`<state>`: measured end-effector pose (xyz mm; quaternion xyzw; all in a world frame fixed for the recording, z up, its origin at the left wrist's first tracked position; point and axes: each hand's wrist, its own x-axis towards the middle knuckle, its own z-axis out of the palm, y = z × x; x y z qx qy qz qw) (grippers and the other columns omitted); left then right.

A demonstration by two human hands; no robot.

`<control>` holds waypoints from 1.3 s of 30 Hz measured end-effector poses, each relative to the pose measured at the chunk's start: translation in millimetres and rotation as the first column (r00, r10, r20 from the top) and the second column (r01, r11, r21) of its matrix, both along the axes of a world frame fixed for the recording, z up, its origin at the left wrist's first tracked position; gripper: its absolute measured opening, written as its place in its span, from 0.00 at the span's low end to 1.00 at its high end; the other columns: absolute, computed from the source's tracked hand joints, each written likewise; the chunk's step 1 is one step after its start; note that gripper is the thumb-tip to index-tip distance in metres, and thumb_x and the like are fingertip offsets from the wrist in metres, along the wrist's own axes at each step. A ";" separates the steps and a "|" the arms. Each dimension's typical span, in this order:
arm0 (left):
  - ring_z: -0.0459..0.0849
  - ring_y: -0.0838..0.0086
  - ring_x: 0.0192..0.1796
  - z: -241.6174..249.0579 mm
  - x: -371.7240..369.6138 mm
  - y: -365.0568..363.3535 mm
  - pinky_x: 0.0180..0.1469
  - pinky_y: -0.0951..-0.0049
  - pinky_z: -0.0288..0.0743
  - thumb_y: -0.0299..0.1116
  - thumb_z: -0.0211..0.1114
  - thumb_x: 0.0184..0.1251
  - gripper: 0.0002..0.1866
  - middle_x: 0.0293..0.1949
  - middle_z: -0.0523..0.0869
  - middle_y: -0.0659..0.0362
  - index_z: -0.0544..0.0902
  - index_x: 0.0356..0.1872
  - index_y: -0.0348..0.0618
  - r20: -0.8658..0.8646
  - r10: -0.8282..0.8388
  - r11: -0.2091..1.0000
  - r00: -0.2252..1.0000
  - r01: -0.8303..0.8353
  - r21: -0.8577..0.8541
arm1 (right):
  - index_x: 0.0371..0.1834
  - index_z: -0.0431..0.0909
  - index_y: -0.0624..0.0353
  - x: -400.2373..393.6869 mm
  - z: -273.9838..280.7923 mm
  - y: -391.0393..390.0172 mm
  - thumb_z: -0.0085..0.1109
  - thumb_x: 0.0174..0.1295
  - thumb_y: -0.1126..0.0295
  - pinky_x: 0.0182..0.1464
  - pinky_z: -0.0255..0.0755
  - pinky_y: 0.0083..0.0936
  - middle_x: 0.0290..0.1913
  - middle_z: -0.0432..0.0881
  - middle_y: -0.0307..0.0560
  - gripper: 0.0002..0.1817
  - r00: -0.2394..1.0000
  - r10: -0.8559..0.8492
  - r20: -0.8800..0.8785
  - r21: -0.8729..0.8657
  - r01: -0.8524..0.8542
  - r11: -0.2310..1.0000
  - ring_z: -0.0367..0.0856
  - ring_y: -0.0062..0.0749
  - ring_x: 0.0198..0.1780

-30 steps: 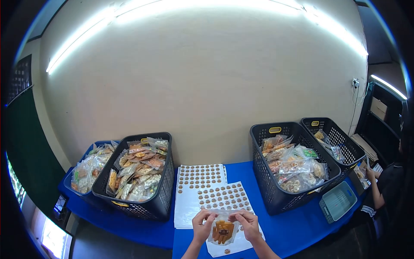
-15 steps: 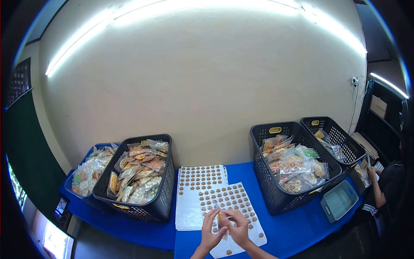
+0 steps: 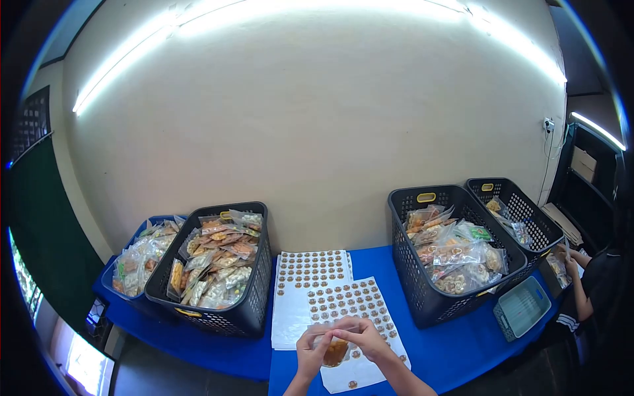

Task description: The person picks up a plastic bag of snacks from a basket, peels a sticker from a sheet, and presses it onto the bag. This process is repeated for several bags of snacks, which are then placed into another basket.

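Between my two hands hangs a small clear plastic bag [image 3: 335, 354] with brownish-orange contents. My left hand [image 3: 312, 348] pinches its upper left edge, and my right hand [image 3: 363, 335] pinches the upper right, with the thumbs close together. Below them lies a white sheet of round brown stickers [image 3: 363, 305], partly covered by my hands and the bag. A second stack of sticker sheets [image 3: 290, 320] lies beside it on the left, with blank backing over its lower part.
A black basket of snack bags [image 3: 247, 313] stands to the left, a blue basket [image 3: 109, 284] beyond it. On the right are another filled black basket [image 3: 429, 297], a smaller black one [image 3: 545, 231] and a grey-green basket [image 3: 522, 307]. At far right, another person's hand [image 3: 574, 264] holds something.
The bag has turned from edge-on to hanging with its contents facing me. Both hands have shifted, now pinching along its top with thumbs together. The view has moved slightly.
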<state>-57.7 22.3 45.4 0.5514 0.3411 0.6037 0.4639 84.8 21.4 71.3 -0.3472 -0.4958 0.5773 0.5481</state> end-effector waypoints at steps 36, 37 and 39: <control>0.61 0.61 0.62 -33.9 -10.8 23.4 0.63 0.60 0.53 0.44 0.66 0.53 0.42 0.60 0.63 0.52 0.52 0.64 0.41 -0.349 -0.171 0.985 0.921 0.157 -0.070 | 0.33 0.74 0.63 21.9 -43.3 1.5 0.56 0.58 0.73 0.35 0.67 0.15 0.29 0.76 0.40 0.04 0.948 -0.304 -0.093 -0.149 0.288 0.946 0.72 0.16 0.31; 0.59 0.61 0.63 -33.2 -3.5 16.6 0.64 0.60 0.51 0.43 0.65 0.54 0.42 0.61 0.61 0.52 0.50 0.65 0.42 -0.472 -0.109 0.990 0.875 0.138 0.027 | 0.35 0.73 0.62 20.7 -39.3 1.5 0.54 0.59 0.72 0.36 0.68 0.16 0.31 0.76 0.40 0.05 0.937 -0.322 -0.138 -0.160 0.300 0.940 0.73 0.17 0.31; 0.62 0.61 0.62 -26.6 5.7 9.0 0.63 0.63 0.54 0.39 0.61 0.59 0.39 0.60 0.63 0.50 0.49 0.65 0.41 -0.688 0.018 0.965 0.725 0.168 0.202 | 0.43 0.68 0.61 17.8 -32.6 -0.4 0.51 0.62 0.71 0.41 0.71 0.20 0.38 0.75 0.43 0.09 0.927 -0.283 -0.248 -0.158 0.250 0.955 0.74 0.21 0.37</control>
